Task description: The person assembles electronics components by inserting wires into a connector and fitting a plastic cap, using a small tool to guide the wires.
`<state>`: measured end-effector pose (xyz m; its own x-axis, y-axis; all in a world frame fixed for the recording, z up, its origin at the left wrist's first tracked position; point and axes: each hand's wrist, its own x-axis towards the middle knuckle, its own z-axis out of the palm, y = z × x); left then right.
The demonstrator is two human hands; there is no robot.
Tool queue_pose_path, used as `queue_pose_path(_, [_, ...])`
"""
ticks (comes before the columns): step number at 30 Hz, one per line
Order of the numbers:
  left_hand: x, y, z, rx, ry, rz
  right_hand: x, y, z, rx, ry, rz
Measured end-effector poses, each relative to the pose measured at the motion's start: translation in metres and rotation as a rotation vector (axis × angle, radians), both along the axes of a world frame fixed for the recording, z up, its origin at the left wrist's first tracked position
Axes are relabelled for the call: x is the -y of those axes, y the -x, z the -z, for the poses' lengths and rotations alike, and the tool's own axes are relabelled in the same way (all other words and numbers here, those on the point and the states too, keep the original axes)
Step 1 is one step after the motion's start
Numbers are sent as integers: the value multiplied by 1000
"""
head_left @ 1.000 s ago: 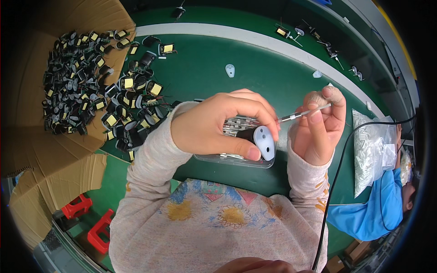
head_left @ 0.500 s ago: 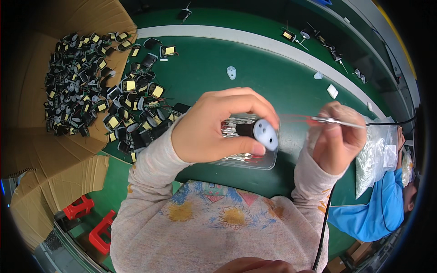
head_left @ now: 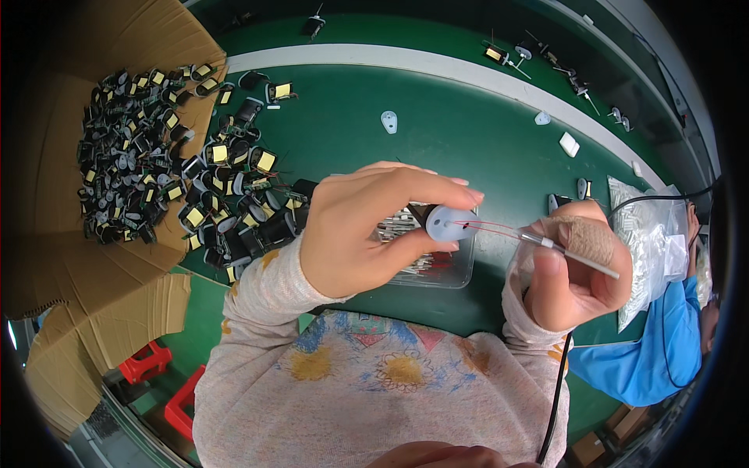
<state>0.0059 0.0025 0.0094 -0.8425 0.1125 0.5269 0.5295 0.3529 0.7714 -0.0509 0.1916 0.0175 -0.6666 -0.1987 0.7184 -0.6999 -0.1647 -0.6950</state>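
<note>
My left hand (head_left: 351, 230) grips a black part by its sides. The part's pale grey oval cap (head_left: 443, 226) has small holes and faces right. Thin red wires (head_left: 499, 228) run from the cap to a slim metal rod with a white collar (head_left: 541, 241), which my right hand (head_left: 573, 269) pinches between thumb and fingers. A tan wrap covers one right finger. Under my left hand stands a clear plastic tray (head_left: 470, 269) of thin white and red pieces, partly hidden.
A cardboard box (head_left: 148, 35) at left holds many black parts with yellow pads; more spill onto the green table (head_left: 335, 101). A loose grey cap (head_left: 389, 122) lies ahead. A clear bag (head_left: 636, 265) sits at right, near another person's blue sleeve (head_left: 655, 351). A black cable (head_left: 559, 390) hangs beside my right arm.
My right hand has lowered slightly and the rod now tilts down to the right. The capped part has turned a little in my left hand, with the red wires now visible at its hole.
</note>
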Motion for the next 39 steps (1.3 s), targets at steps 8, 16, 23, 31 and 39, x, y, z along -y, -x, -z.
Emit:
queue_pose_path(8, [-1, -1, 1, -65, 91, -83, -2, -4, -6, -288, -186, 34])
queue_pose_path(16, [-4, -3, -2, -138, 265, -201, -5, -10, -18, -455, -375, 32])
queue_pose_path(23, [-3, -6, 0, -119, 283, -250, -8, -11, -15, -506, -444, -24])
queue_pose_path(31, [-3, -6, -1, -144, 279, -233, -7, -13, -15, -482, -370, -18])
queue_pose_path(39, [-3, -7, -2, -153, 274, -222, -9, -12, -16, -467, -382, -50])
